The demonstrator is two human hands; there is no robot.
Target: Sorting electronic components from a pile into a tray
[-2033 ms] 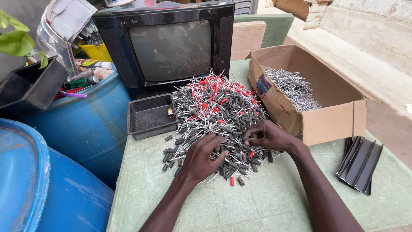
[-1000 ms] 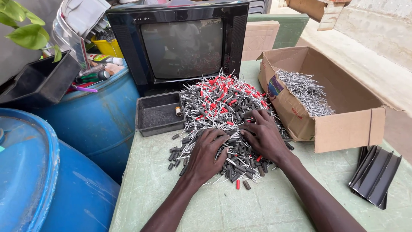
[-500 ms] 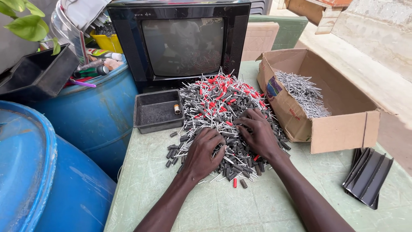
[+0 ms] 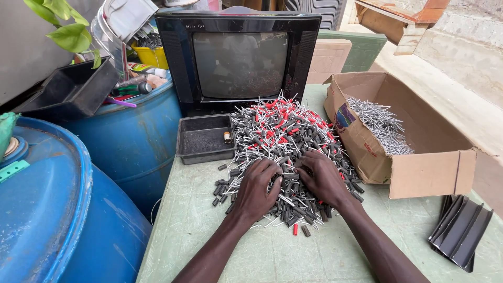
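Both our hands have closed in toward each other since the earlier frame and now rest side by side on the near edge of the pile, which suggests the sorting work has shifted to the front of the heap.

Working left to right: two blue drums [image 4: 63, 209] stand against the table's left edge, so there is no room to swing an elbow outward on that side. A dark plastic tray [image 4: 204, 139] sits on the table [image 4: 209, 241] just left of the pile, touching its fringe, with one small cylindrical part inside.

Our left hand [image 4: 257, 188] lies palm down, fingers spread wide and curled into the pile of small black and red sleeves with metal pins [image 4: 285, 141]. It grips nothing that we can make out. Our right hand [image 4: 322, 178] is just beside it, fingers likewise spread over the pieces; whether it pinches one we cannot tell.

Behind the pile stands an old black television [image 4: 238, 57], which blocks movement forward. To the right, an open cardboard box [image 4: 414, 173] holding loose metal pins [image 4: 380, 123] presses against the pile. Black angled strips [image 4: 461, 230] lie at the table's right edge. Bare table remains in front of the pile, between our forearms and on either side.
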